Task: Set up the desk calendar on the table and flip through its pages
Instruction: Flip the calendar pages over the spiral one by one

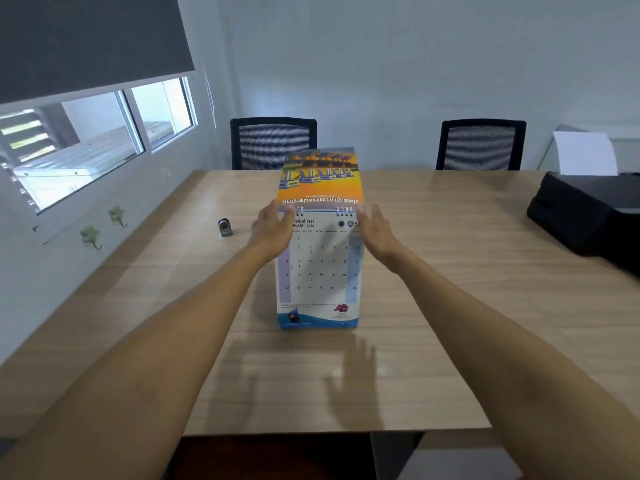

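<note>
Our left hand (272, 226) and right hand (375, 230), fingers open and gripping nothing, flank the wire-bound paper desk calendar (317, 268) standing mid-desk on the wooden table (450, 271); its flipped orange page could fall back, or a nudge topple it

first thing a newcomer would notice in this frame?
The desk calendar standing mid-table, February 2026 grid facing the camera and a bright orange picture page flipped up past the spiral binding, upside down. The left hand and right hand flank it at the binding, fingers extended. After that: two black mesh chairs at the table's far edge and a black printer at the right.
</note>
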### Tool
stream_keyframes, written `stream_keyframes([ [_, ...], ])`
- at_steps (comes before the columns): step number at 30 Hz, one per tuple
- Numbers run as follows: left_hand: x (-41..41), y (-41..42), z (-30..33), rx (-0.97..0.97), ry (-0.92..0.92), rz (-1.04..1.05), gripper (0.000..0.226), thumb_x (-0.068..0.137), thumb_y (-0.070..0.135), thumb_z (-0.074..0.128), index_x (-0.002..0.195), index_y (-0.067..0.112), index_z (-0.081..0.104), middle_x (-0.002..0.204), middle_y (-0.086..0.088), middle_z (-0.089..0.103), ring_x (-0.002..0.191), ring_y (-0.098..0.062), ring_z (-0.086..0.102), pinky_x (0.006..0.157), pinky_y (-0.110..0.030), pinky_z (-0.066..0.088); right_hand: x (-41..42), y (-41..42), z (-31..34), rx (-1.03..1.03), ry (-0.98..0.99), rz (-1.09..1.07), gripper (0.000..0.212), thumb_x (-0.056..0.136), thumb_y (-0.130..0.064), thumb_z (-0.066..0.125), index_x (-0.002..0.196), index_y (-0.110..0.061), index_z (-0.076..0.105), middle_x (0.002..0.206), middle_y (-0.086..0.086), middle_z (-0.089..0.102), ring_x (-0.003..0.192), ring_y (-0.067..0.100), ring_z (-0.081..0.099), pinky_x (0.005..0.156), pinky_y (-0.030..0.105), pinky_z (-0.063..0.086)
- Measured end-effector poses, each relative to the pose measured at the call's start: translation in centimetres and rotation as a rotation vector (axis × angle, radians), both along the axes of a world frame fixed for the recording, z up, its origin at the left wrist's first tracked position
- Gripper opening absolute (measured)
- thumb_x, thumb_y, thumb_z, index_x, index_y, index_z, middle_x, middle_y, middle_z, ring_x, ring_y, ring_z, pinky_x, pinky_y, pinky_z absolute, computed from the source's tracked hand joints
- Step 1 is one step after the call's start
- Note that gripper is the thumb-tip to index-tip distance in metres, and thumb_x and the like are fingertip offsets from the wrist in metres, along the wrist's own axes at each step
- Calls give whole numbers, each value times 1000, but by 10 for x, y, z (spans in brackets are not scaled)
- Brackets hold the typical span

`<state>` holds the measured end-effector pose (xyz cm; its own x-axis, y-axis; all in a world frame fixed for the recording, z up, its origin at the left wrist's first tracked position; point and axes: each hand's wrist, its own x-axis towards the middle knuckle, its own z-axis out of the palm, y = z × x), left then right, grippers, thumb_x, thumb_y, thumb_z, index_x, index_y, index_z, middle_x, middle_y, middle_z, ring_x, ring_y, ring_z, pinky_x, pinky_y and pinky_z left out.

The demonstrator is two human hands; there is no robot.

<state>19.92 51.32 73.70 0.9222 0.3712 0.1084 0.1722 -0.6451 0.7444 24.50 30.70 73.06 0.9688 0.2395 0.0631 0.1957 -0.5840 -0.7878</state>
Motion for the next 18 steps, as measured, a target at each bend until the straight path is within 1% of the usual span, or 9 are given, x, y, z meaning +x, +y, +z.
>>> stream_keyframes([
  [2, -9, -3, -9, -204, 21, 89, 74, 91, 64, 17, 151, 19, 16, 159, -7, 16, 144, -32, 20, 113, -50, 23, -6, 2, -6, 237, 190, 4, 73, 95, -61, 15, 153, -17, 11, 163, 2, 12, 151, 26, 9, 119, 51, 11],
  [3, -12, -2, -13, -297, 48, 110, 79, 88, 68, 15, 150, 19, 20, 159, -7, 17, 143, -32, 22, 111, -50, 24, -8, 3, -11, 309, 278, 15, 72, 94, -62, 13, 154, -21, 14, 163, 0, 13, 151, 24, 10, 119, 50, 11],
  [4, -14, -1, -18, -392, 84, 98, 80, 86, 70, 11, 147, 21, 29, 157, -6, 25, 141, -31, 27, 110, -49, 26, -11, 3, -15, 363, 356, 16, 72, 93, -64, 11, 153, -25, 18, 162, -2, 16, 151, 23, 11, 120, 49, 10],
  [6, -22, -4, -24, -543, 100, 28, 72, 92, 64, 6, 141, 26, 43, 149, -2, 40, 139, -27, 34, 109, -44, 28, -16, 5, -21, 458, 450, 32, 76, 90, -69, 10, 151, -28, 27, 160, -4, 23, 151, 21, 13, 122, 48, 9],
  [8, -28, -8, -24, -648, 101, -23, 67, 95, 59, 5, 140, 29, 44, 148, 0, 42, 141, -24, 32, 110, -42, 26, -22, 7, -20, 513, 453, 32, 75, 92, -66, 7, 150, -26, 33, 159, -3, 28, 150, 20, 15, 122, 45, 9],
  [10, -31, -13, -24, -689, 103, -44, 66, 95, 59, 4, 143, 29, 38, 152, 1, 36, 144, -22, 25, 114, -42, 23, -27, 10, -15, 526, 444, 7, 70, 95, -59, 3, 150, -25, 31, 160, -2, 25, 150, 20, 13, 120, 42, 8],
  [12, -34, -16, -19, -700, 120, -43, 68, 94, 60, 4, 146, 28, 33, 154, 2, 31, 146, -21, 20, 115, -43, 20, -30, 12, -13, 505, 440, -5, 72, 95, -61, 3, 152, -23, 25, 162, -1, 19, 151, 21, 9, 120, 43, 6],
  [16, -32, -14, -14, -661, 156, -18, 68, 95, 59, 4, 147, 25, 32, 155, -1, 30, 145, -22, 23, 118, -43, 18, -34, 13, -6, 447, 457, -43, 72, 95, -60, 6, 150, -21, 29, 161, 1, 22, 151, 24, 13, 120, 44, 9],
  [18, -31, -11, -13, -601, 176, -19, 69, 94, 60, 4, 146, 25, 34, 156, -2, 29, 144, -24, 25, 118, -44, 18, -35, 12, -1, 397, 465, -66, 75, 94, -63, 9, 152, -18, 26, 162, 3, 19, 151, 27, 13, 120, 46, 9],
])
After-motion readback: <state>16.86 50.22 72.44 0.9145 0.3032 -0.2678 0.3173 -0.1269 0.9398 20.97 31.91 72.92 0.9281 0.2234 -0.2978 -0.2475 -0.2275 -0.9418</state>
